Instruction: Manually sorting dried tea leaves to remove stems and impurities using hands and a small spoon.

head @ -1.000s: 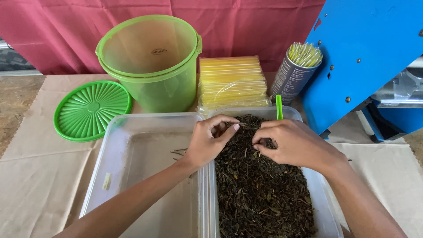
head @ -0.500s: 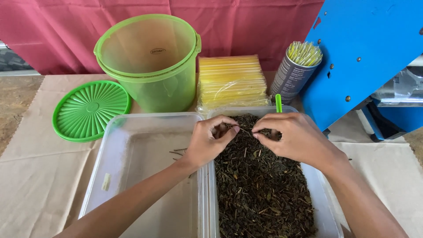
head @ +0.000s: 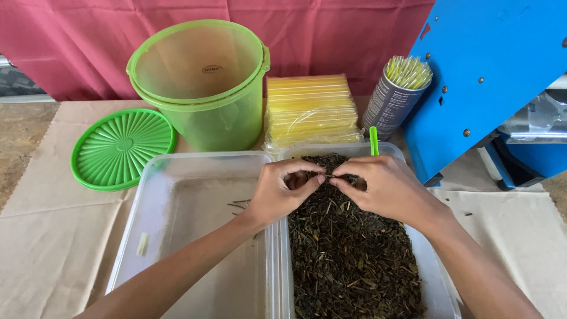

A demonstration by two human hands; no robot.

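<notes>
A clear plastic tub [head: 440, 283] at the right holds a heap of dark dried leaves [head: 348, 254]. My left hand [head: 282, 192] and my right hand [head: 381, 189] meet over the far end of the heap, their fingertips pinched together on a thin stem [head: 328, 176] from the leaves. A second clear tub [head: 147, 201] at the left holds only a few loose stems [head: 239, 204]. The handle of a green scoop [head: 373, 142] sticks up from the leaves behind my right hand.
Behind the tubs stand a green bucket [head: 201, 82], its green lid [head: 123, 147] flat on the cloth, a pack of yellow straws [head: 310, 109], and a can of straws [head: 397, 94]. A blue machine [head: 490, 77] fills the right side.
My right hand has shifted left toward my left hand, and the fingertips of both now meet on the stem. The tubs and other things have not moved.
</notes>
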